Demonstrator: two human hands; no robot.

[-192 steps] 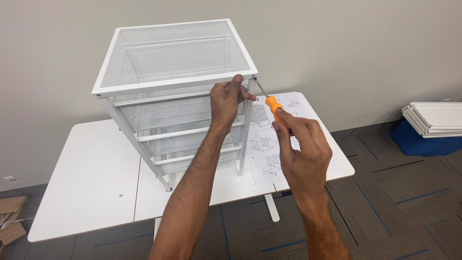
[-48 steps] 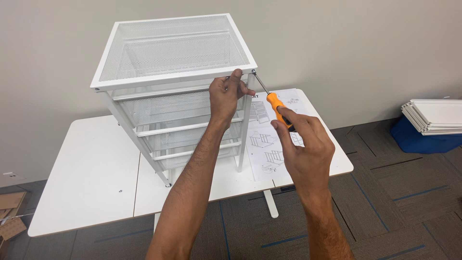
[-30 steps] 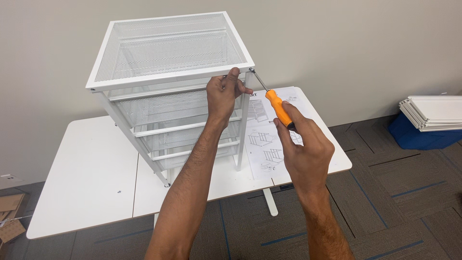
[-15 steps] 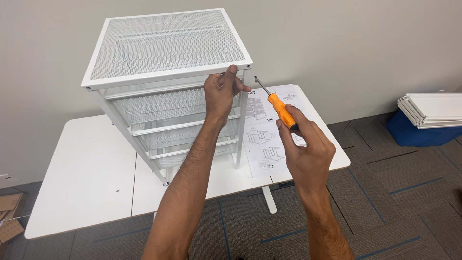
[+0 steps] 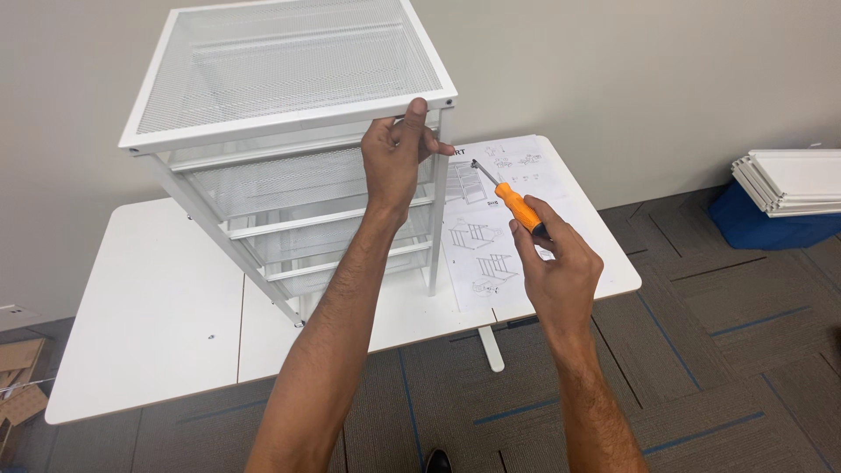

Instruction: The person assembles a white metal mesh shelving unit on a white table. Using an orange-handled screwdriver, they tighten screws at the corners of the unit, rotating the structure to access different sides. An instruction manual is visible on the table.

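Head view: white mesh drawer unit (image 5: 289, 131) standing on a white table (image 5: 149, 307), against a pale wall. Left hand (image 5: 396, 162) closed around the unit's front right corner post, just under the top frame, thumb up against the rim and fingers wrapped round the post. Right hand (image 5: 561, 267) out to the right of the unit, curled shut around the black grip end of an orange-handled screwdriver (image 5: 512, 203). Screwdriver tilted up and to the left, metal tip near the left hand's knuckles but clear of the frame, a small gap showing between tip and post. Beneath the tool, flat on the table's right part, an assembly instruction sheet (image 5: 491, 236) with line drawings. One small dark speck, maybe a screw (image 5: 211, 335), on the table's left part; too small to tell. Far right on the carpet tiles, a stack of white panels (image 5: 793, 180) on a blue box (image 5: 771, 226). Lower left edge, brown cardboard pieces (image 5: 22, 385) on the floor.
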